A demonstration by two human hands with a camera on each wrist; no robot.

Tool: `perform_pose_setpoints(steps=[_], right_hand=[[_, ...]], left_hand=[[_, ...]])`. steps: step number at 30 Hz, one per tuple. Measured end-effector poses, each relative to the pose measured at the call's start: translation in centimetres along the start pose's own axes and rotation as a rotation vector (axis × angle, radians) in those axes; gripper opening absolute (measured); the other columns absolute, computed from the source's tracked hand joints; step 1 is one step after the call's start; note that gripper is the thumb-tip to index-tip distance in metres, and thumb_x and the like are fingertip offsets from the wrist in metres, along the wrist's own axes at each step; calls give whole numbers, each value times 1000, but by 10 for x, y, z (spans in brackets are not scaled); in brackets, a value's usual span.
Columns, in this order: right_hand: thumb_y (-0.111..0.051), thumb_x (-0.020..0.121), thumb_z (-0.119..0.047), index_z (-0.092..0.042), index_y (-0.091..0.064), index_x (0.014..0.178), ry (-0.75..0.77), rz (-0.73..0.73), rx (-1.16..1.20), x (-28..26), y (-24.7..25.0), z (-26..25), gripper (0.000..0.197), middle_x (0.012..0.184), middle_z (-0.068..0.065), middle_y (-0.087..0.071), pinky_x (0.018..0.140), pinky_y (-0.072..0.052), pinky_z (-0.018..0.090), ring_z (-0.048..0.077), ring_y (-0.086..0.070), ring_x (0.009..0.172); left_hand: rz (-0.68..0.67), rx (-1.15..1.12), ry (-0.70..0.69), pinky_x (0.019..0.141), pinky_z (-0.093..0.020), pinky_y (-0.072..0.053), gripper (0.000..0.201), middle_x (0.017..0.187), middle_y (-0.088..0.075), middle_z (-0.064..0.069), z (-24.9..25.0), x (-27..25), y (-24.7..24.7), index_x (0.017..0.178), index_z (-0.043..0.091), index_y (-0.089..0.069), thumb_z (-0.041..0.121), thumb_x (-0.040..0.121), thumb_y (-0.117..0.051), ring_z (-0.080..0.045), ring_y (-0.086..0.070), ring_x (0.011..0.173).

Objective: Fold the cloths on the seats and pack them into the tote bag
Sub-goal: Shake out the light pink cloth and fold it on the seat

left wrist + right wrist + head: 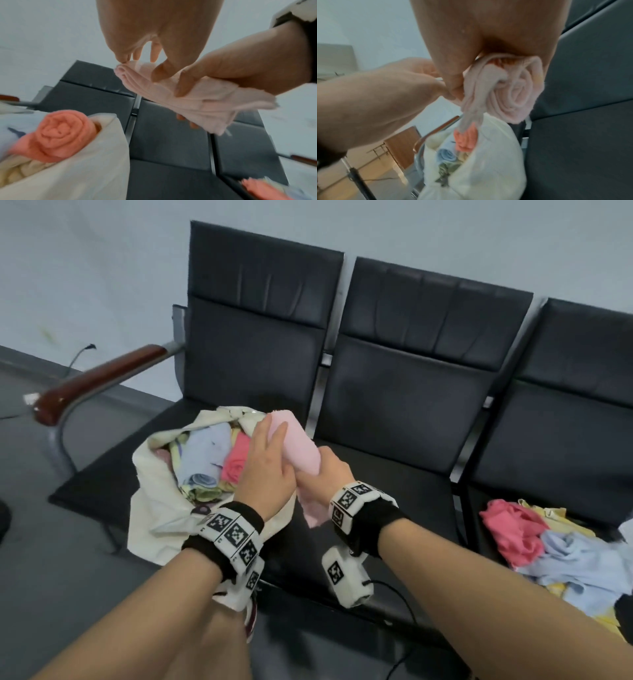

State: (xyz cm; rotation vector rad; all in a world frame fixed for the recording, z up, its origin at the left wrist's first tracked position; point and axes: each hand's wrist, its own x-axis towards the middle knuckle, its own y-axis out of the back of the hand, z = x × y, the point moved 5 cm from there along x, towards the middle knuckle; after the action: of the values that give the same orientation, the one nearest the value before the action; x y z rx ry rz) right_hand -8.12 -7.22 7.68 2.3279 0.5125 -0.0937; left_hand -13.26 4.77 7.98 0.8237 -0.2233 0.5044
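Observation:
A pale pink cloth (298, 444), rolled into a tube, is held in the air between both hands beside the mouth of the cream tote bag (156, 510). My left hand (270, 458) lies along the roll's far part, fingers on top and thumb (160, 72) underneath. My right hand (328, 472) grips the near end, where a loose tail hangs down. The right wrist view shows the pink cloth (513, 97) as a spiral just above the tote bag (489, 165). Inside the bag lie a coral roll (236, 462), blue and yellow rolls.
The bag stands on the left black seat (102, 477), next to a brown armrest (92, 385). A loose pile of coral, blue and yellow cloths (548, 546) lies on the right seat. The middle seat (394, 474) is under my hands. A cable (402, 594) hangs from my right wrist.

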Motion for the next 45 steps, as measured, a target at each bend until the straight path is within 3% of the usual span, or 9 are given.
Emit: perform_pose_setpoints(steps=[4, 8, 13, 18, 21, 24, 29, 35, 45], right_hand=[[-66, 81, -41, -27, -42, 132, 9, -9, 173, 18, -25, -47, 58, 115, 1, -59, 48, -47, 19, 14, -58, 81], [-67, 77, -46, -18, -49, 115, -14, -52, 285, 43, -66, -80, 50, 94, 2, -65, 74, -59, 39, 23, -66, 83], [-49, 59, -71, -19, -55, 113, -36, -53, 147, 87, -117, -91, 75, 87, 4, -69, 79, -58, 47, 30, -69, 79], [-36, 95, -45, -8, -56, 125, 68, -97, -103, 116, -138, -95, 52, 117, 13, -65, 96, -50, 44, 33, -63, 107], [-32, 104, -28, -1, -58, 121, 137, -231, -294, 131, -141, -90, 41, 118, 16, -62, 79, -49, 30, 33, -59, 111], [-43, 97, -28, -2, -65, 104, 242, -31, -484, 154, -119, -87, 35, 111, 15, -58, 88, -46, 34, 33, -56, 107], [-57, 90, -38, -10, -49, 124, 111, -12, -758, 184, -97, -50, 45, 120, 12, -53, 87, -47, 41, 35, -53, 111], [-43, 97, -12, -4, -61, 109, 196, -36, -912, 189, -100, -46, 23, 112, 14, -62, 69, -43, 33, 34, -63, 100], [-50, 96, -26, -2, -67, 101, 88, 240, -315, 189, -53, -50, 30, 104, 18, -65, 79, -53, 37, 36, -63, 97]], left_hand=[[105, -112, 116, 122, -34, -20, 44, 163, -21, -7, -31, 12, 32, 145, 7, -47, 12, 101, -47, -22, -21, 149], [102, -211, 228, 120, -27, -19, 42, 157, -38, -7, -61, 19, 50, 144, 6, -49, 22, 106, -40, -20, -33, 144], [13, -345, 354, 120, -28, -20, 47, 156, -39, 0, -110, 36, 49, 150, 16, -42, 34, 107, -35, -14, -34, 143], [-63, -420, 464, 122, -37, -23, 51, 154, -42, -4, -155, 62, 22, 146, 13, -48, 42, 106, -35, -18, -38, 141], [-172, -310, 537, 113, -38, -35, 52, 142, -53, -12, -176, 73, 7, 137, 9, -55, 42, 107, -29, -30, -50, 129], [-335, 9, 404, 107, -31, -33, 40, 156, -37, -14, -182, 76, -10, 142, 9, -47, 24, 108, -33, -30, -42, 136], [-468, 366, 188, 117, -41, -24, 65, 165, -5, -18, -195, 78, -38, 154, 3, -21, 28, 102, -50, -37, 0, 152], [-439, 384, 123, 114, -39, -31, 51, 164, -16, -13, -189, 79, -53, 155, 14, -29, 31, 107, -31, -32, -27, 146], [-563, 486, 34, 122, -41, -13, 51, 165, -6, -18, -173, 80, -82, 157, 9, -18, 28, 109, -22, -31, -7, 152]])
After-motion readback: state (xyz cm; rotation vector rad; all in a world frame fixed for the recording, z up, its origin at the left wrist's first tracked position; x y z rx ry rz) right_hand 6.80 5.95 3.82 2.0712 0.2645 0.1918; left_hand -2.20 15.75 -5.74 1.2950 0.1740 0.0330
